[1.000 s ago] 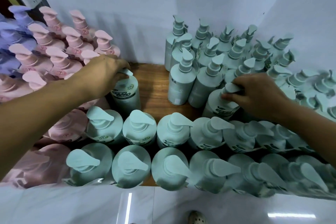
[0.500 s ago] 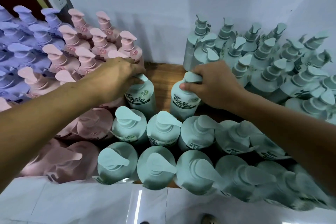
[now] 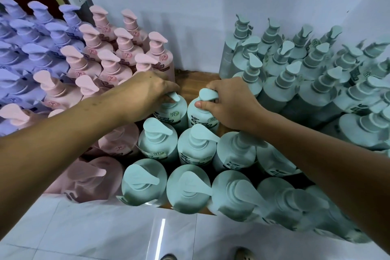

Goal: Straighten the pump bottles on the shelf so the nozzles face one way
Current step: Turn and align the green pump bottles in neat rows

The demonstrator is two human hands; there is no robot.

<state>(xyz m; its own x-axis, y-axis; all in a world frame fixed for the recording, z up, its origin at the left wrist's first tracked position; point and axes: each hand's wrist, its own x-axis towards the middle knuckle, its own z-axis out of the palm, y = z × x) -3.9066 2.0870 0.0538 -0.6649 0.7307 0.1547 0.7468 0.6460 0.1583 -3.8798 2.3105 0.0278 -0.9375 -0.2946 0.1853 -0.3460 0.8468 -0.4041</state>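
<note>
Centre frame, brown wooden shelf (image 3: 190, 83) | left hand (image 3: 145, 95) grips pump head of mint-green plastic pump bottle (image 3: 173, 115) | right hand (image 3: 231, 106) pinches nozzle of neighbouring mint-green bottle (image 3: 199, 117) | labels: green round emblem, text unreadable | pink plastic pump bottles (image 3: 124, 57), upper left: red 发.

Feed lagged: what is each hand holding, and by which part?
The left hand grips one teal bottle by its pump head; the right hand grips the neighbouring teal bottle the same way.

1 head view (close in) looks down onto shelf (image 3: 191, 83)
</note>
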